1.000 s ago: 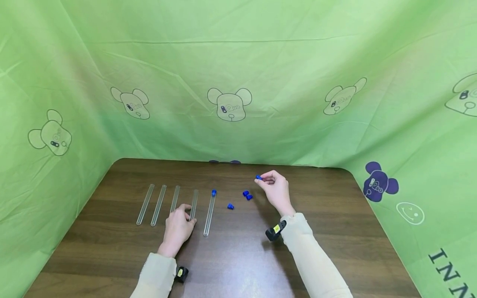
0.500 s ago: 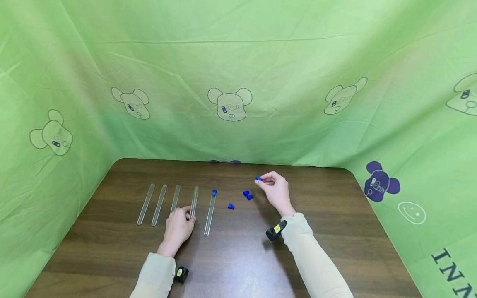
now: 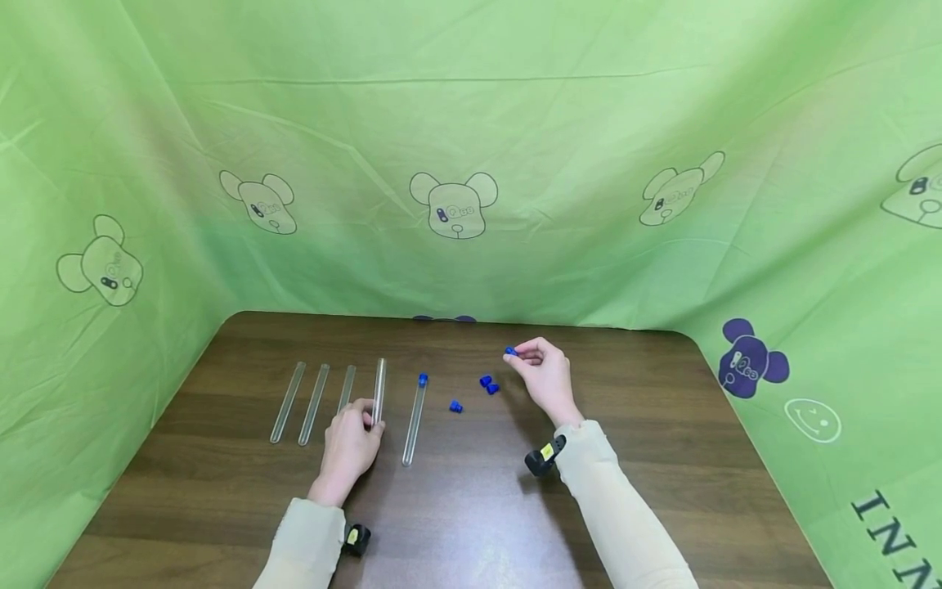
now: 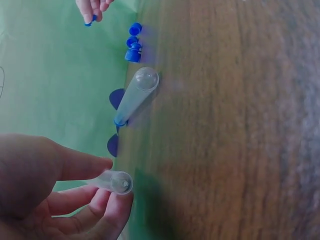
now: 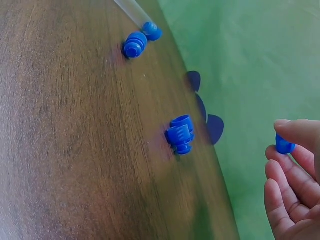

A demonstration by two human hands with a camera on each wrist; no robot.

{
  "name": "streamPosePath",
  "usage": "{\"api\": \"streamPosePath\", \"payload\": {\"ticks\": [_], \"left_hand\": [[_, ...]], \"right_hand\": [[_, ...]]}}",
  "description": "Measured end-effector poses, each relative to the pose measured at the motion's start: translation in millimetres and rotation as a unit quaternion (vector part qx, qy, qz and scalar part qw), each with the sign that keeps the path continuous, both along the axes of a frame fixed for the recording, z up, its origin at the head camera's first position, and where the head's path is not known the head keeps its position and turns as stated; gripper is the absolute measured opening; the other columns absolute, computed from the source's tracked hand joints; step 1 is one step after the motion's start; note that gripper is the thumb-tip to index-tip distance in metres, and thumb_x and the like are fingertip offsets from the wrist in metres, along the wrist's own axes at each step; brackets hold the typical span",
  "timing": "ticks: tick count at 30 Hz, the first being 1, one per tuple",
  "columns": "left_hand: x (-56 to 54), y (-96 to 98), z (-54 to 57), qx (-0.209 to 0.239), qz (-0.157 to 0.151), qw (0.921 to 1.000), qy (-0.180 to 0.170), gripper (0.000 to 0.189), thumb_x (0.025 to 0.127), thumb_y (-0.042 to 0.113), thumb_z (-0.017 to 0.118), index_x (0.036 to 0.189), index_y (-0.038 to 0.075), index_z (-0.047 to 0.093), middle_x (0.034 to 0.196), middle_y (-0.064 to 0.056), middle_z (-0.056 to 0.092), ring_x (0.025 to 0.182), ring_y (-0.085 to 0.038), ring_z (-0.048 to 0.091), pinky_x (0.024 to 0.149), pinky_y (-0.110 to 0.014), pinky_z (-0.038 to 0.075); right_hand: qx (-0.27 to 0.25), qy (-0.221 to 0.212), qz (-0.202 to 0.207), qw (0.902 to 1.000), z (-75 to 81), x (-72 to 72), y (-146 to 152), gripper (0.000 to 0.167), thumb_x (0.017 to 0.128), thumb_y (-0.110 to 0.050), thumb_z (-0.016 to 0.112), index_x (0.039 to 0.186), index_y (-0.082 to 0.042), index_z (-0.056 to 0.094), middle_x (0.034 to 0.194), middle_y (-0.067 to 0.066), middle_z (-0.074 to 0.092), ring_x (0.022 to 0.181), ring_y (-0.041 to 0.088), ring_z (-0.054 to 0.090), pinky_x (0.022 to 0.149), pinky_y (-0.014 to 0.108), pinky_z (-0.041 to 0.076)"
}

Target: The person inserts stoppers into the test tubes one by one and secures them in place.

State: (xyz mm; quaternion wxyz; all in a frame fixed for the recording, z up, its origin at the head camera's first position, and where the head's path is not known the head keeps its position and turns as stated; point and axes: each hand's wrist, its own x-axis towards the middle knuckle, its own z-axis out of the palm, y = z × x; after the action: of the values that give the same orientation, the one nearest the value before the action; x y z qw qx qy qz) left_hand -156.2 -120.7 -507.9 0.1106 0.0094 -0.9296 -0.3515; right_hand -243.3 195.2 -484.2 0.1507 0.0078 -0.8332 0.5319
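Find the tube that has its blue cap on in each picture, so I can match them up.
Head view: the capped tube lies left of center, in the lower half.
Left wrist view: the capped tube is left of center, mostly in the upper half.
Right wrist view: the capped tube is cut off by the top edge.
Shared landmark: the right hand pinching a blue cap.

Head view: third uncapped, slender clear tube from left (image 3: 347, 388), lower part hidden behind left hand (image 3: 349, 450). Right-wrist view: blue-capped clear tube (image 5: 134, 11) cut by top edge.
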Motion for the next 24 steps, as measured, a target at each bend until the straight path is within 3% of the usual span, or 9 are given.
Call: {"api": "streamPosePath", "payload": {"ticks": [8, 24], "left_hand": [[0.7, 1.6, 2.1, 0.022, 0.004, 0.9997, -0.010, 0.033, 0.089, 0.005, 0.074, 0.120, -0.002, 0.065, 0.078, -0.001, 0.073, 0.082, -0.032, 0.070, 0.075, -0.054, 0.050], [-1.7, 4.5, 4.1, 0.019, -0.007, 0.9994, 0.029, 0.039, 0.086, 0.006, 0.077, 0.124, -0.001, 0.069, 0.071, 0.007, 0.069, 0.068, -0.020, 0.068, 0.074, -0.051, 0.051]], "right_hand": [[-0.009, 0.007, 0.008, 0.9999, -2.0, 0.7, 0.1, 0.019, 0.087, -0.014, 0.083, 0.099, -0.003, 0.074, 0.091, 0.009, 0.074, 0.083, 0.021, 0.069, 0.073, 0.020, 0.053], [-0.011, -0.011, 0.004, 0.9999, -6.3, 5.6, -4.5, 0.018, 0.088, -0.014, 0.083, 0.101, -0.004, 0.076, 0.092, 0.009, 0.074, 0.084, 0.021, 0.069, 0.072, 0.021, 0.052]]}}
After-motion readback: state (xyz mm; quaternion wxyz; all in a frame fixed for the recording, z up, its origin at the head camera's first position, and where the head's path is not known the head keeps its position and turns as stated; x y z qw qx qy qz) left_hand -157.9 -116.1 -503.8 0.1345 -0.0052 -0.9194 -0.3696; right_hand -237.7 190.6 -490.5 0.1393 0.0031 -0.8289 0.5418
